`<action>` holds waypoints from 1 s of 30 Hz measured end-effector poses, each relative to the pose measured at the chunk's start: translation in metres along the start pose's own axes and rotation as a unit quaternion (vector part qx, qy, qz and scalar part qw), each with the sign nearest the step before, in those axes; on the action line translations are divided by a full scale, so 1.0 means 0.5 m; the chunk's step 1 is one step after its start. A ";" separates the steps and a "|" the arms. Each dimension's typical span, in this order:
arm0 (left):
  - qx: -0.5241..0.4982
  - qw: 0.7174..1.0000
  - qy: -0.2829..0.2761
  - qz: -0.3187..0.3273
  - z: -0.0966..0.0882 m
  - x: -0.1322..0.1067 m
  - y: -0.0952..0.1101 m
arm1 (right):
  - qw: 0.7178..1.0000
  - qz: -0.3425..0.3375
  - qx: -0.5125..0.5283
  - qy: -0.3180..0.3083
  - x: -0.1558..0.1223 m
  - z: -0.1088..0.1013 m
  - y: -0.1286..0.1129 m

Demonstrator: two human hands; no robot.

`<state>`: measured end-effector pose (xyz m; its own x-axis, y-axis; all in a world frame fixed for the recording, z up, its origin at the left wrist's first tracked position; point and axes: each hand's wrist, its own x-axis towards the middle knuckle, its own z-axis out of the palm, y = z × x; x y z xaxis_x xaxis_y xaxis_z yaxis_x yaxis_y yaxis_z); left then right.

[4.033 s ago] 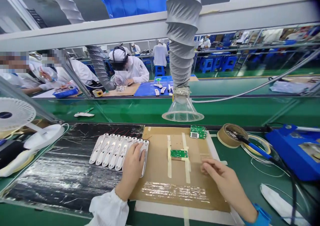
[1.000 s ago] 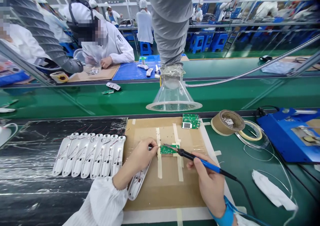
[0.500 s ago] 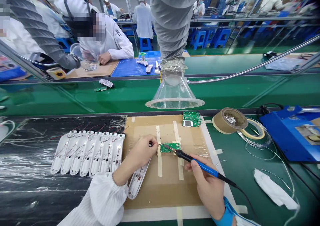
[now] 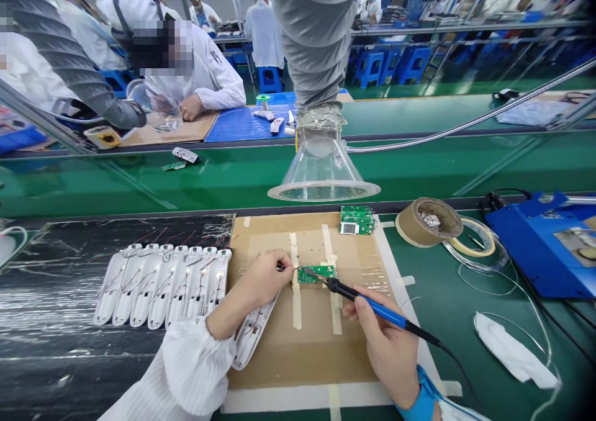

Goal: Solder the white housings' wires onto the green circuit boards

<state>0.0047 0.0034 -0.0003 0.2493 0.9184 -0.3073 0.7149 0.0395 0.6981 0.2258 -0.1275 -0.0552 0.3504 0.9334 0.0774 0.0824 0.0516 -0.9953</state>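
Observation:
A green circuit board (image 4: 317, 274) lies on the cardboard sheet (image 4: 274, 365), between strips of tape. My right hand (image 4: 384, 340) is closed around a blue-handled soldering iron (image 4: 382, 310), whose tip touches or hovers just over the board. At the board's left end, my left hand (image 4: 267, 278) pinches what looks like a thin wire; the fingers hide most of it. Under my left wrist lies a white plastic shell (image 4: 251, 340) with thin wires inside, partly covered by the arm.
Several white shells with wires (image 4: 162, 287) stand in a row on the black mat (image 4: 56, 359). Stacked green boards (image 4: 357, 220) sit behind. A clear fume hood (image 4: 325, 176) hangs above. At right are a tape roll (image 4: 428, 222), blue device (image 4: 549, 247) and white cloth (image 4: 514, 349). A co-worker (image 4: 195, 67) sits opposite.
The view has shifted slightly. On the green strip, the small shell and board have slid left. Both my hands and the soldering iron hold almost the same place.

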 end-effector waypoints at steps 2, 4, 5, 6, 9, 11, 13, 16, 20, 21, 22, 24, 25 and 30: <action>0.000 1.000 -0.002 0.001 0.000 0.001 -0.001 | 1.000 -0.002 0.004 0.000 0.000 0.000 0.001; -0.001 1.000 -0.005 0.001 -0.001 0.001 -0.002 | 1.000 -0.003 0.006 0.001 -0.001 0.000 0.002; -0.001 1.000 -0.007 0.002 -0.002 0.001 -0.002 | 1.000 -0.004 0.007 0.002 0.000 0.000 0.002; -0.002 1.000 -0.009 0.002 -0.002 0.002 -0.001 | 1.000 -0.004 0.008 0.003 0.000 0.001 0.002; -0.002 1.000 -0.016 0.001 -0.004 0.002 -0.001 | 1.000 -0.005 0.004 0.001 0.002 0.002 -0.001; -0.003 1.000 -0.020 -0.001 -0.006 0.003 -0.001 | 1.000 -0.006 -0.003 0.000 0.004 0.002 -0.003; -0.003 1.000 -0.023 -0.001 -0.006 0.004 -0.001 | 1.000 -0.009 -0.009 -0.001 0.005 0.002 -0.006; -0.001 1.000 -0.026 -0.004 -0.007 0.007 -0.002 | 1.000 -0.013 -0.008 0.006 0.005 0.000 -0.009; 0.001 1.000 -0.029 -0.008 -0.008 0.010 -0.003 | 1.000 -0.017 0.002 0.014 0.003 -0.003 -0.013; 0.002 1.000 -0.030 -0.010 -0.009 0.011 -0.003 | 1.000 -0.019 0.004 0.014 0.002 -0.003 -0.014; 0.003 0.999 -0.031 -0.010 -0.009 0.011 -0.002 | 1.000 -0.019 0.005 0.013 0.002 -0.003 -0.014; 0.004 0.999 -0.032 -0.012 -0.009 0.011 -0.002 | 1.000 -0.017 0.006 0.012 0.001 -0.003 -0.014; 0.005 0.999 -0.033 -0.013 -0.008 0.012 -0.002 | 1.000 -0.016 0.007 0.012 0.001 -0.002 -0.013; 0.009 0.999 -0.039 -0.012 -0.008 0.014 -0.002 | 1.000 -0.020 0.013 0.003 0.000 -0.002 -0.004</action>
<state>0.0030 0.0114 -0.0003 0.2814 0.8839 -0.3735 0.7332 0.0531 0.6780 0.2268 -0.1281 -0.0534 0.3535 0.9280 0.1179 0.0729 0.0983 -0.9925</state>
